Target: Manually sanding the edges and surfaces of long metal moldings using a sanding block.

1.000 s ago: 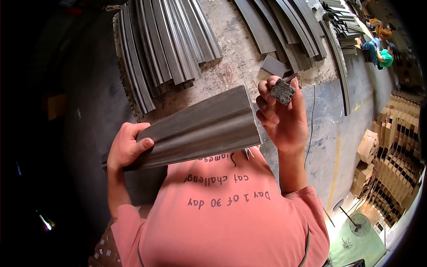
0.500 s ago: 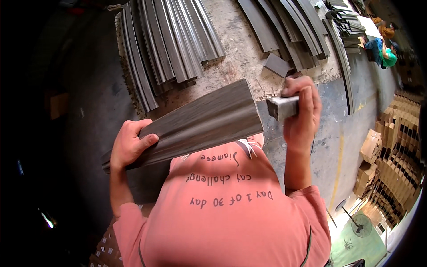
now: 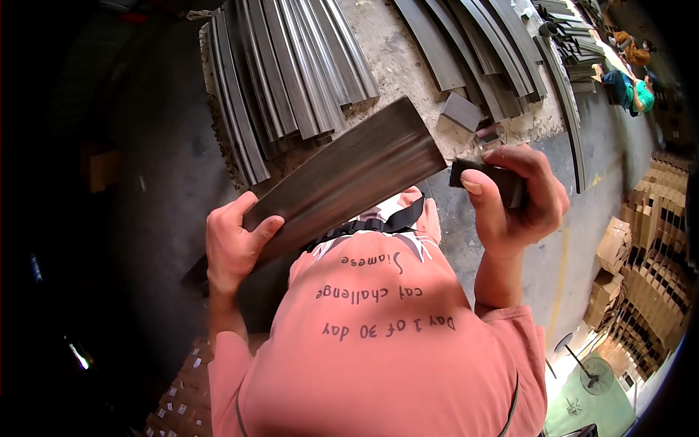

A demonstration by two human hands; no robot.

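My left hand (image 3: 239, 240) is closed round a long dark grey moulding strip (image 3: 349, 178), thumb on its upper face. The strip slants across in front of my body, its right end raised and its left end low in shadow. Just off that right end, my right hand (image 3: 523, 191) holds a small dark block (image 3: 502, 182) that looks like a sanding block, pinched between thumb and fingers. A narrow gap separates the block from the strip's end. Much of the block is hidden by my fingers.
Ahead stands a worn, pale-topped table (image 3: 386, 44) carrying a stack of mouldings (image 3: 291, 73) at left and another stack (image 3: 473, 58) at right. A flat dark block (image 3: 461, 111) lies near its front edge. Cardboard boxes (image 3: 611, 244) stand at right; other people (image 3: 632, 87) are farther off.
The strip's right end has risen and moved slightly right. My right hand has turned and shifted right, so the block shows a dark side instead of its pale face.
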